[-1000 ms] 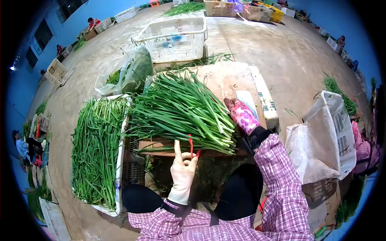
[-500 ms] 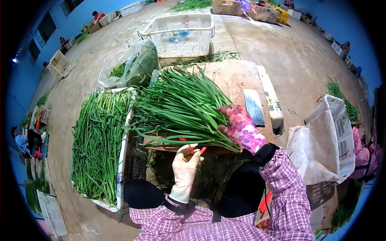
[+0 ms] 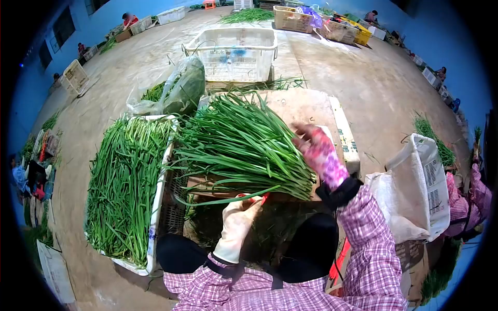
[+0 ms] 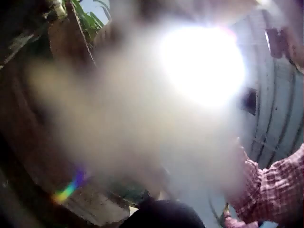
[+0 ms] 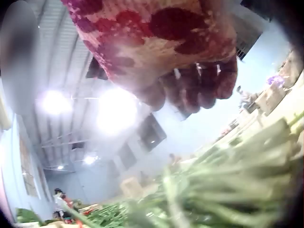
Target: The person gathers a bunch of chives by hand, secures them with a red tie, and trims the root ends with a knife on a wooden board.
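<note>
Lying across the surface (image 3: 298, 106), the big loose bundle of green stalks (image 3: 249, 145) has its leafy tips to the left and its pale, cut-looking ends to the right. The left hand (image 3: 236, 228), at the near edge, pinches a red strip (image 3: 265, 198) between thumb and fingers, and one long leaf trails close by (the left wrist view is too blurred to show the grip). The right hand (image 3: 322, 155), in a flowered sleeve or glove, is over the pale ends, its fingers (image 5: 206, 92) together and loosely bent, with nothing visible in their hold. The bundle looks light to moderate for its bulk, springy but limp toward the tips, perhaps slick if damp; hard squeezing could bruise or crease the leaves. The firmer stalks near the right ends seem the best place to take hold, using a broad, gentle grip around the whole width so outer strands do not slide away.
</note>
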Motion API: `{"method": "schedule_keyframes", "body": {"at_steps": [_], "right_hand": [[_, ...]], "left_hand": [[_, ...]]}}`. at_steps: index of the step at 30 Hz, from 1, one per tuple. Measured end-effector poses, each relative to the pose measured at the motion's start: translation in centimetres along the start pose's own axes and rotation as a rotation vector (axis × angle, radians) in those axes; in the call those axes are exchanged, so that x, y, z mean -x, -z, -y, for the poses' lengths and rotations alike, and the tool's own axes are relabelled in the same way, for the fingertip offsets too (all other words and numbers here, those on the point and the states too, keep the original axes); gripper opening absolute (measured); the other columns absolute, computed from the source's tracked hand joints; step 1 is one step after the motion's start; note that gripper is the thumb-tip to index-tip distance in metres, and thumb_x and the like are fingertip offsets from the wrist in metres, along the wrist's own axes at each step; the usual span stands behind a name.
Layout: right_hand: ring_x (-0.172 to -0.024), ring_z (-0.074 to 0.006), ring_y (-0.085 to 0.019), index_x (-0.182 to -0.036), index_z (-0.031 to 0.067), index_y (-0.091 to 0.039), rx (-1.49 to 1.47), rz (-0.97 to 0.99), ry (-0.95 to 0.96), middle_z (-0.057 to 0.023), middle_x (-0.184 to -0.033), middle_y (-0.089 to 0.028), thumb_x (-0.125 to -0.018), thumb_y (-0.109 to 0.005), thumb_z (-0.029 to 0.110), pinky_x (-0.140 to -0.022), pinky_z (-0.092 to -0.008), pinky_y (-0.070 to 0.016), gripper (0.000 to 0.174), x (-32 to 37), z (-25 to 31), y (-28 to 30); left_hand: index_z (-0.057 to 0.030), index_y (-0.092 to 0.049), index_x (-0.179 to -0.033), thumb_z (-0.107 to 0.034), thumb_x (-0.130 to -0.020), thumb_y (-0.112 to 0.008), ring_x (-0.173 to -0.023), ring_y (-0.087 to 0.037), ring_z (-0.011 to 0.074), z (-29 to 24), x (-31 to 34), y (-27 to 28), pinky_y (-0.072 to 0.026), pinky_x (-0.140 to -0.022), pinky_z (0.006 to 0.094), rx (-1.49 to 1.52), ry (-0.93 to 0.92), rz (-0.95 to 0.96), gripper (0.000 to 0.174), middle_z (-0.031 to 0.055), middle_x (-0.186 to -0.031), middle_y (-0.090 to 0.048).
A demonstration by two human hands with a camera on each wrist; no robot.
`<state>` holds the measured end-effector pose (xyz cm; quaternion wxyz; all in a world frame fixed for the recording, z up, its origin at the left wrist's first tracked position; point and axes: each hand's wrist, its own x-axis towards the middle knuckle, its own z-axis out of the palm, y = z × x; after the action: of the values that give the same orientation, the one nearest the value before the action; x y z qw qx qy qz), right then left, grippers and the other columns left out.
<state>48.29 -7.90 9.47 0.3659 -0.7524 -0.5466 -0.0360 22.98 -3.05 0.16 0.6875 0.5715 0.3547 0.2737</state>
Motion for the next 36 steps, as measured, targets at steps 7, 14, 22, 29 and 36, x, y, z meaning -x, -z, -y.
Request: {"method": "schedule_keyframes", "body": {"at_steps": [7,14,22,29,36], "right_hand": [[-0.115,-0.0338,-0.063,-0.141,-0.0003,-0.049,-0.184,0.652,-0.532,-0.0242,-0.124,-0.065,-0.084,-0.071,0.059,-0.099,-0.04,-0.0486,0.085,0.2,-4.5,-0.3],[-0.116,-0.0403,-0.056,-0.138,-0.0006,-0.049,0.257,0.494,-0.041,-0.0231,-0.122,-0.061,-0.093,-0.064,0.038,-0.099,-0.0479,-0.0444,0.061,3.4,-2.1,-1.5],[-0.113,-0.0323,-0.065,-0.131,0.0023,-0.061,-0.043,0.591,-0.493,-0.0194,-0.119,-0.068,-0.094,-0.065,0.041,-0.101,-0.0405,-0.0484,0.053,-1.5,-5.6,0.4],[-0.097,-0.0233,-0.069,-0.117,-0.0009,-0.067,-0.391,0.473,-0.509,-0.0137,-0.101,-0.074,-0.094,-0.055,0.005,-0.086,-0.0352,-0.0533,0.027,-0.4,-9.1,-3.5],[-0.099,-0.0337,-0.07,-0.114,0.0043,-0.07,0.081,0.447,-0.428,-0.0158,-0.104,-0.073,-0.089,-0.061,0.018,-0.087,-0.0406,-0.0544,0.03,-1.7,-9.1,-5.4]], "left_hand": [[0.0053,-0.064,-0.107,-0.012,-0.095,-0.067,-0.075,-0.07,0.0183,-1.9,-1.2,0.0,-0.0566,-0.067,0.0281,0.062,0.256,-0.005,0.022,0.0141,-0.095,-0.072],[-0.026,-0.026,-0.157,-0.01,-0.083,-0.077,-0.071,-0.072,0.0305,-6.0,-5.0,-4.3,-0.0573,-0.067,0.0375,-0.859,-0.427,0.214,0.091,0.0215,-0.086,-0.071],[-0.0201,-0.021,-0.158,-0.016,-0.088,-0.07,-0.062,-0.071,0.0282,-8.3,-9.6,-6.1,-0.0569,-0.067,0.0383,-1.16,-0.201,0.522,0.085,0.0189,-0.076,-0.069],[-0.0193,-0.03,-0.156,-0.014,-0.086,-0.07,-0.061,-0.07,0.0284,-8.6,-8.7,-5.5,-0.0562,-0.067,0.0384,-0.971,-0.148,0.492,0.08,0.0187,-0.072,-0.068],[-0.0213,-0.032,-0.155,-0.016,-0.085,-0.072,-0.066,-0.07,0.0313,-8.9,-8.5,-5.9,-0.0556,-0.071,0.0392,-0.959,-0.037,0.486,0.081,0.0187,-0.07,-0.067]]}}
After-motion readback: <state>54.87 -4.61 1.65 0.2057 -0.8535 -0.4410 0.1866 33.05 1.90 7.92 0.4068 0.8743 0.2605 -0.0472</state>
